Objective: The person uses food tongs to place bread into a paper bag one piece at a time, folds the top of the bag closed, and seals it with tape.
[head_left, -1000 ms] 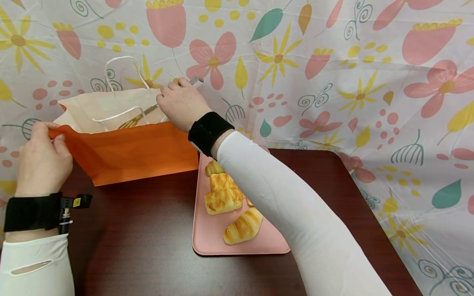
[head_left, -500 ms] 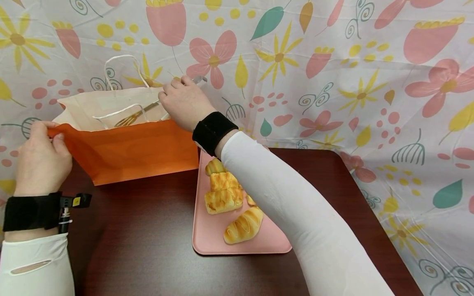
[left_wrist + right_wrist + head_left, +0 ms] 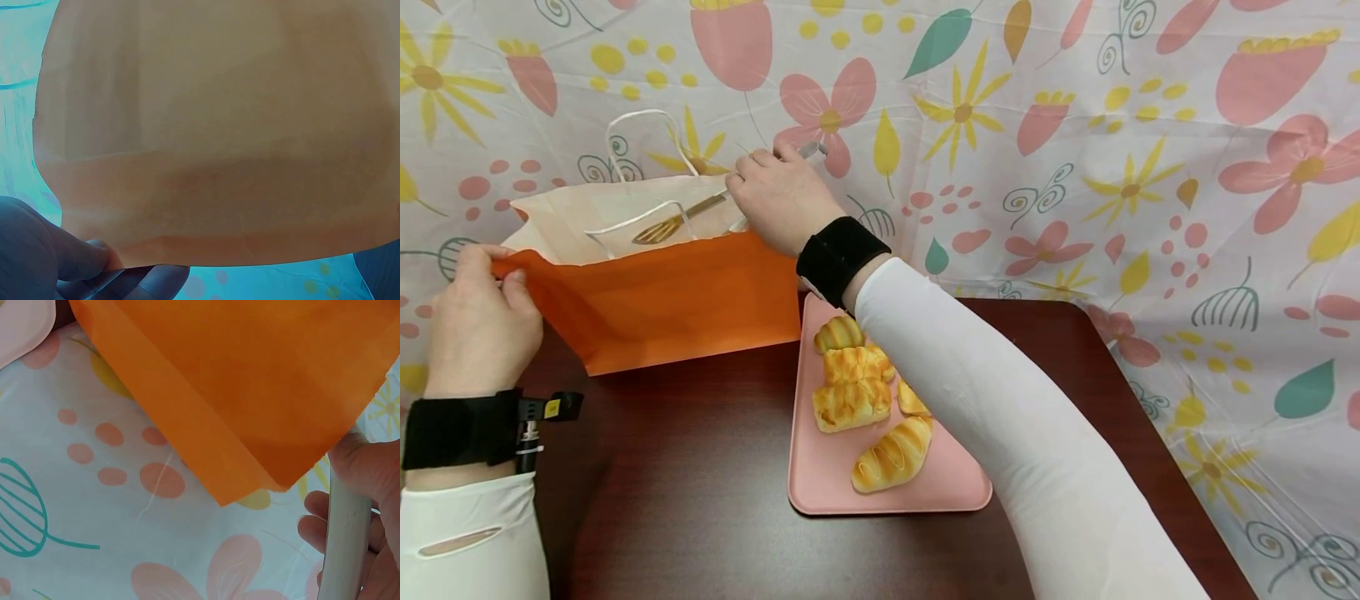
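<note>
Hand, right, one: beside the right end of the bag; fingers curled round the pale handle of a whisk, thumb pressed on it close to the bag's edge; whether thumb and paper touch, cannot tell.

Whisk, details: gold wires, lying leftward and downward of the right hand; long axis slanting from beyond the bag's right end into its mouth, wires showing between front rim and inner back wall. Handle tip juts past the hand, above and right of the bag. Right hand is the nearer; left is across the mouth.

Hand, left, one: pinching the left corner of the bag's rim between thumb and fingers.

Bag, paper: orange outside, pale inside, two white cord loops, mouth spread.

Tray, pink: right of the bag and toward the person. Bearing bread: roll nearest the bag, loaf next, croissant farthest; another piece partly hidden by the right sleeve.

Bench: dark reddish, glossy, beneath bag and tray.

Cloth: white, printed with flowers and leaves, hung behind the bag.
</note>
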Action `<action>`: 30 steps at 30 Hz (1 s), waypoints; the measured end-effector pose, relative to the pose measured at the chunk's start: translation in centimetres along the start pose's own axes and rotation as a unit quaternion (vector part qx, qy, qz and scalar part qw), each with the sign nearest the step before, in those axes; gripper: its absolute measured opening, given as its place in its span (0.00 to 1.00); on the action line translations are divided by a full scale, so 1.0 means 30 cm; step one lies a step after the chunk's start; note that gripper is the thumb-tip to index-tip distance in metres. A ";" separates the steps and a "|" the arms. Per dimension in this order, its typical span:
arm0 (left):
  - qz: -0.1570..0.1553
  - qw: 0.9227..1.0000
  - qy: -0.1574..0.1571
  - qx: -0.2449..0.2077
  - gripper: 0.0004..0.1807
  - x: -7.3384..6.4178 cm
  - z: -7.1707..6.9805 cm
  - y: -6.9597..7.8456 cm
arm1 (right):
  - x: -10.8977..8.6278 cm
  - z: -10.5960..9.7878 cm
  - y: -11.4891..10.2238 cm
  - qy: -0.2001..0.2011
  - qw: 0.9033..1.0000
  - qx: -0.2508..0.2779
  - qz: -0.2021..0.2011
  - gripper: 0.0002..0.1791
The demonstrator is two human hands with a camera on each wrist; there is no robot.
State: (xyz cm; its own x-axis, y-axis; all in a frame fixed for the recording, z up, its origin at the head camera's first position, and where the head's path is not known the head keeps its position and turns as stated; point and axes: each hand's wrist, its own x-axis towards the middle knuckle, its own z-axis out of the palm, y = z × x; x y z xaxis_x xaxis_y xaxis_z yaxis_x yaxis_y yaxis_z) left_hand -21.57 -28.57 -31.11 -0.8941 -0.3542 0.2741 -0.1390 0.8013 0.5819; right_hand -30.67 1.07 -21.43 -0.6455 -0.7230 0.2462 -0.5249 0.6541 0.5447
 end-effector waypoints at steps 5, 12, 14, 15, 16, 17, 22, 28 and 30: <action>-0.002 1.000 0.002 0.002 0.27 0.000 0.001 -0.001 | -0.008 -0.002 0.020 -0.005 1.000 0.003 -0.001 0.23; -0.001 1.000 0.001 0.002 0.27 0.001 0.001 -0.003 | -0.032 0.001 0.047 0.008 1.000 0.011 0.003 0.27; 0.000 1.000 0.001 0.002 0.27 0.001 0.001 -0.003 | -0.040 0.001 0.057 0.013 1.000 0.013 0.006 0.27; 0.000 1.000 0.001 0.001 0.27 0.001 0.001 -0.003 | -0.044 0.000 0.062 0.017 1.000 0.015 0.008 0.28; 0.001 1.000 0.002 0.001 0.27 0.001 0.001 -0.003 | -0.048 0.000 0.068 0.020 1.000 0.017 0.010 0.28; 0.001 1.000 0.002 0.001 0.27 0.001 0.000 -0.002 | -0.052 -0.001 0.073 0.020 1.000 0.021 0.012 0.28; 0.002 1.000 0.004 0.003 0.27 0.000 0.001 -0.002 | -0.073 -0.001 0.104 0.025 0.998 0.047 0.028 0.28; 0.005 1.000 0.004 0.004 0.27 -0.001 0.002 -0.001 | -0.112 0.009 0.136 0.043 0.994 0.086 0.053 0.26; 0.003 1.000 0.002 0.002 0.27 -0.002 0.002 -0.001 | -0.124 0.012 0.144 0.056 0.993 0.090 0.058 0.26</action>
State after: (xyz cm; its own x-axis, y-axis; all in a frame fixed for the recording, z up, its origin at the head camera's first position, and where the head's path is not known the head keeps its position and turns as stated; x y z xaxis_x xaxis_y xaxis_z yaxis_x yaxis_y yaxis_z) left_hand -21.54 -28.56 -31.18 -0.8931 -0.3512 0.2811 -0.1354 0.8057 0.5766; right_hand -30.73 6.66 -20.27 -0.6470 -0.6546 0.3909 -0.5486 0.7557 0.3577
